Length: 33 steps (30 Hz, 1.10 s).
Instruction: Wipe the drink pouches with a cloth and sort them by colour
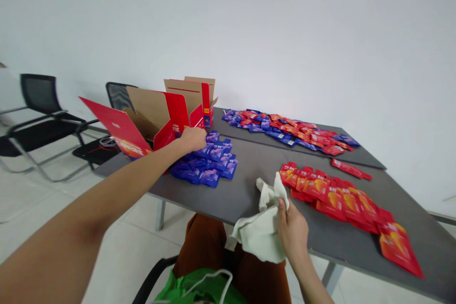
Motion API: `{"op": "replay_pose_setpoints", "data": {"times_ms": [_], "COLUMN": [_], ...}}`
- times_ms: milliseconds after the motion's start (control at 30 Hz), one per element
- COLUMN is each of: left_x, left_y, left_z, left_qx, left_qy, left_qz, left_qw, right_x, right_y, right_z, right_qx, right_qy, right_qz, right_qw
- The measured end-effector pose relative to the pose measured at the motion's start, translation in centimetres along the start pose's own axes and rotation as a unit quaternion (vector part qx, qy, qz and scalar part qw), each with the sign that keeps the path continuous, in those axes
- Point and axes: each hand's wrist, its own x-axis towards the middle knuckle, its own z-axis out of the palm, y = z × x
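My right hand (292, 228) grips a pale, crumpled cloth (261, 235) at the table's front edge, thumb on top. Stretched out to the left, my left hand (194, 139) is at the far side of a pile of purple pouches (210, 161), beside an open red cardboard box (178, 111). Its fingers look curled in, and what they hold, if anything, is hidden. Red pouches (335, 197) lie overlapping in a long row to the right of the cloth.
A second open box (208, 99) stands behind the first. Mixed red and purple pouches (285, 128) are heaped along the back of the dark table (249, 161). One red pouch (351, 169) lies apart. Black chairs (39, 104) stand at the left.
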Motion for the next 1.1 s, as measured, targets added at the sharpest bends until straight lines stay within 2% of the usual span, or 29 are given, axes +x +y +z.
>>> {"op": "replay_pose_setpoints", "data": {"times_ms": [100, 200, 333, 533, 733, 900, 1000, 1100], "left_x": [2.7, 5.9, 10.0, 16.7, 22.1, 24.5, 24.9, 25.1], "left_y": [1.8, 3.9, 6.8, 10.5, 13.5, 17.7, 20.5, 22.5], "left_z": [-0.3, 0.2, 0.7, 1.6, 3.3, 4.6, 5.3, 6.1], "left_qx": [0.008, 0.001, -0.016, -0.072, -0.063, -0.067, -0.067, -0.061], "left_qy": [-0.017, -0.036, -0.014, 0.036, 0.033, 0.059, 0.075, 0.064], "left_qz": [0.051, 0.057, 0.068, 0.062, 0.096, 0.145, 0.177, 0.185], "left_qw": [0.999, 0.998, 0.997, 0.995, 0.993, 0.985, 0.979, 0.979], "right_x": [0.5, 1.0, 1.5, 1.2, 1.9, 2.3, 2.5, 2.5], "right_y": [-1.5, -3.1, -3.7, -2.8, -2.6, -1.3, -0.3, 0.3], "right_z": [0.1, 0.4, 0.3, -0.7, -0.4, 2.0, 4.4, 5.9], "right_qx": [0.012, -0.022, -0.043, 0.018, 0.044, 0.049, 0.034, 0.03], "right_qy": [0.008, -0.039, -0.139, -0.158, -0.183, -0.165, -0.126, -0.104], "right_qz": [-0.115, -0.191, -0.193, -0.206, -0.199, -0.222, -0.236, -0.242], "right_qw": [0.993, 0.981, 0.97, 0.966, 0.962, 0.96, 0.963, 0.964]}}
